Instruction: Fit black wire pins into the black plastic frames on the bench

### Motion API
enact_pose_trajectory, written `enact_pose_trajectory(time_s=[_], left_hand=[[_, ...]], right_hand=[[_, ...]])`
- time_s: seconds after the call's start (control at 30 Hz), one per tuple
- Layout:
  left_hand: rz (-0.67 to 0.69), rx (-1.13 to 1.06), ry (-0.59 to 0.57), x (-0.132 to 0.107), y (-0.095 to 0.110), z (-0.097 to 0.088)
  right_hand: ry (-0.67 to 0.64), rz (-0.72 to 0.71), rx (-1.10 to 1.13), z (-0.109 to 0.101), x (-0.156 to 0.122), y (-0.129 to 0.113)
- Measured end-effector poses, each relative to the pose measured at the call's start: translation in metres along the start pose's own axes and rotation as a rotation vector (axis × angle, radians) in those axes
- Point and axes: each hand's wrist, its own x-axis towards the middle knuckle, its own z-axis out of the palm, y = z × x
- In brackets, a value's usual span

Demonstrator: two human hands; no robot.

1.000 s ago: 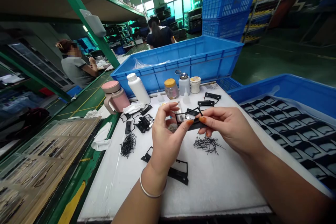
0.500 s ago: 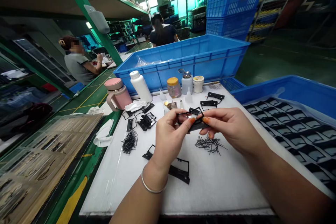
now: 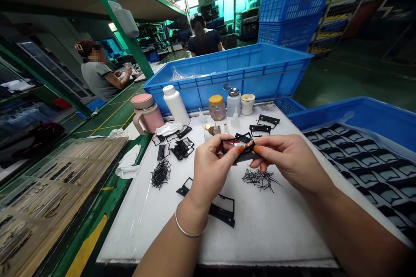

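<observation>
My left hand [image 3: 211, 162] is closed on a black plastic frame [image 3: 244, 156], thumb on top, above the middle of the white work surface [image 3: 266, 229]. At the frame's right end, my right hand [image 3: 289, 160] pinches its edge; whether a thin strip is also between those fingers I cannot make out. Below the right hand lies a loose pile of thin black strips [image 3: 260, 179]. Another black frame [image 3: 224, 215] rests partly hidden under my left wrist. Farther left are a denser pile of black strips [image 3: 160, 174] and a heap of black frames [image 3: 182, 149].
Behind the hands stand a pink mug [image 3: 147, 114], a white bottle [image 3: 176, 106], an orange-lidded jar [image 3: 216, 108] and a pump bottle [image 3: 233, 103]. A large blue crate [image 3: 227, 80] is at the back. Another blue bin [image 3: 373, 110] at right holds rows of frames. Two people sit beyond.
Both hands stay together on the frame. The right fingertips have shifted slightly at the frame's right end, and the camera view has moved a little.
</observation>
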Motion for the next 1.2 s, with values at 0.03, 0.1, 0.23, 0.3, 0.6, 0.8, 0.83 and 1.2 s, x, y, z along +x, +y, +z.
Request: enact_pose_trajectory(time_s=[0.03,0.1,0.23,0.3,0.6,0.8,0.83,1.2], left_hand=[[-0.002,0.003,0.000,0.000,0.000,0.000],[-0.006,0.006,-0.002,0.001,0.001,0.000],[-0.012,0.009,-0.003,0.000,-0.001,0.001],[-0.016,0.010,-0.006,0.000,-0.001,0.002],[0.272,0.503,0.244,0.008,0.018,-0.058],[-0.147,1.112,-0.105,0.000,-0.005,-0.082],[-0.178,1.143,-0.150,-0.001,-0.011,-0.079],[-0.156,1.039,-0.159,0.033,-0.043,-0.064]], right_hand=[[0.003,0.000,-0.006,0.000,0.000,0.000],[0.007,0.000,-0.015,0.000,0.000,0.000],[0.019,-0.008,0.017,0.001,0.000,0.000],[0.010,-0.013,0.051,0.003,0.001,0.000],[0.300,-0.064,0.260,-0.011,0.013,0.010],[0.365,-0.052,0.325,-0.011,0.013,0.005],[0.361,-0.057,0.319,-0.011,0.013,0.005],[0.411,-0.046,0.292,-0.014,0.015,0.007]])
